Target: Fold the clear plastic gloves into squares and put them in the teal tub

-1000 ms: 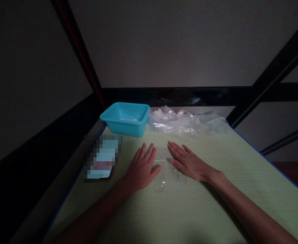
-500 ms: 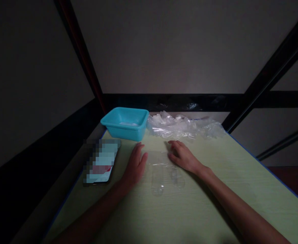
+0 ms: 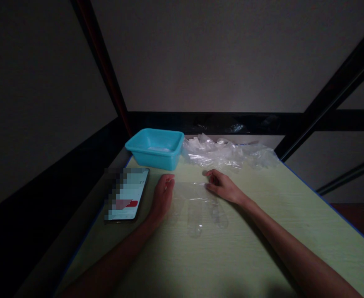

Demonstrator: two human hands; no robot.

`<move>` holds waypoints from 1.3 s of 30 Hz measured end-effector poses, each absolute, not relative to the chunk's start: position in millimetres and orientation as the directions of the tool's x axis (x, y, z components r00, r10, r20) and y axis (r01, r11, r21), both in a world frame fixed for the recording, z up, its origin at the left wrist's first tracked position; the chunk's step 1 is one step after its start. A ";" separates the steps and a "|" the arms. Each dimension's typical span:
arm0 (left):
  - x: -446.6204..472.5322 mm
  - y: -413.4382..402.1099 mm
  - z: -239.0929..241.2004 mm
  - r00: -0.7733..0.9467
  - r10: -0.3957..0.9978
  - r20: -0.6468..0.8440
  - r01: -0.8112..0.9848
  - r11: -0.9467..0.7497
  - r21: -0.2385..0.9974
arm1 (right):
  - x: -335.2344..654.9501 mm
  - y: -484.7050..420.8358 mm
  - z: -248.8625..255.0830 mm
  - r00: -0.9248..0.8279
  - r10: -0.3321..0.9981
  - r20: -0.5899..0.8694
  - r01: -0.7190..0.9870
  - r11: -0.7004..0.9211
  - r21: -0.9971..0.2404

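Beside the phone [image 3: 127, 194], left hand [image 3: 162, 193] and right hand [image 3: 222, 187] pinch clear glove [image 3: 198, 205]

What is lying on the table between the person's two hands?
A flat, clear plastic glove, seen in the head view; the left hand and right hand touch its far corners.

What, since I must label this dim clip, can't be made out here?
Head view only:
Black smartphone screen: pixelated, unreadable.
Turquoise plastic tub: its near wall hides most of the inside.
Clear plastic sheet on the green table: outline lost in dimness.
Left hand and right hand: curled fingertips; grip on it unclear.
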State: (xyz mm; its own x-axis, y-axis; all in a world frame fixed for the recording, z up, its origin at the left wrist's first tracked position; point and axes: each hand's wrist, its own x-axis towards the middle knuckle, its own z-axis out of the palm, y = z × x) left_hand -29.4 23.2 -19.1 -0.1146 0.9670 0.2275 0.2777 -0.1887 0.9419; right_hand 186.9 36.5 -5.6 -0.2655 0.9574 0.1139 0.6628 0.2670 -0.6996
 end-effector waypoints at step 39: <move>-38.6 23.4 -20.8 0.328 0.885 0.331 0.578 -0.465 0.670 | 210.7 68.1 18.2 -0.540 0.841 0.022 0.650 0.434 -0.623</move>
